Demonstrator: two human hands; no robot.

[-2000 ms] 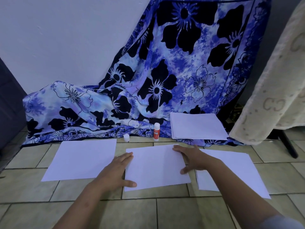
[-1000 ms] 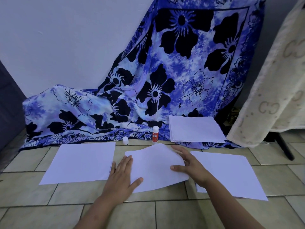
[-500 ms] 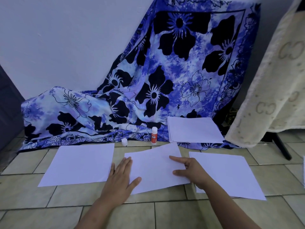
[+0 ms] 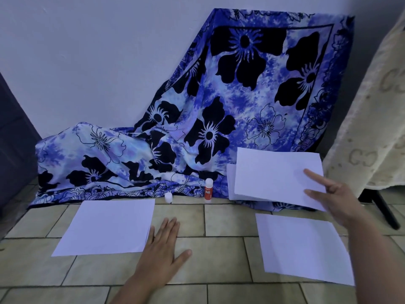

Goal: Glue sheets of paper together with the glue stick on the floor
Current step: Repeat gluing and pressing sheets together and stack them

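Observation:
My right hand (image 4: 335, 194) holds a white sheet of paper (image 4: 271, 174) lifted in the air above the paper stack (image 4: 230, 183) at the back right. My left hand (image 4: 163, 246) lies flat and open on the bare tiled floor, its fingertips next to the left sheet (image 4: 107, 227). Another white sheet (image 4: 300, 246) lies on the floor at the right, below my right hand. The glue stick (image 4: 208, 190), red with a white top, stands upright at the cloth's edge. Its white cap (image 4: 168, 197) rests on the floor to its left.
A blue flowered cloth (image 4: 219, 119) drapes from the wall onto the floor behind the papers. A cream towel (image 4: 372, 132) hangs at the right over a dark stand leg (image 4: 385, 209). A dark panel (image 4: 13, 150) borders the left side.
The middle sheet that both hands pressed on the floor is now lifted by my right hand up and to the right, over the stack. My left hand stays flat on the now bare tiles.

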